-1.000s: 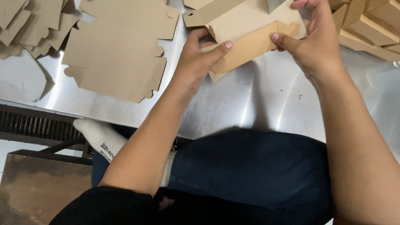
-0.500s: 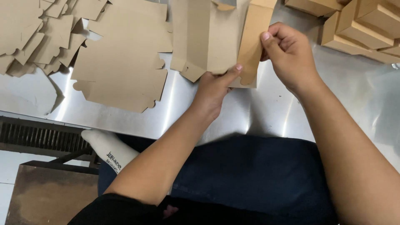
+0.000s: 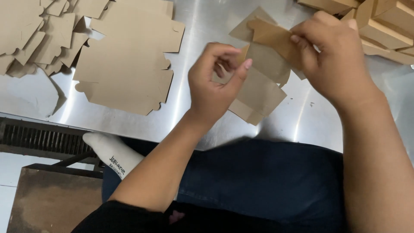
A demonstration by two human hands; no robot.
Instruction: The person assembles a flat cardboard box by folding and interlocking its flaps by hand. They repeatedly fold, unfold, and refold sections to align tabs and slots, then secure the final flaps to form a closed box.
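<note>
A flat brown cardboard box blank is held above the shiny metal table, partly folded. My left hand pinches its lower left part, thumb and fingers closed on a flap. My right hand grips the upper folded flap at the top right. The blank hangs tilted between the two hands.
A stack of flat cardboard blanks lies on the table to the left, with more loose blanks at the far left. Folded brown boxes are piled at the top right. My knees in dark trousers sit below the table edge.
The blank has turned and dropped lower between my hands. My right hand now folds a flap at its top, and my left hand has shifted to pinch its left side.
</note>
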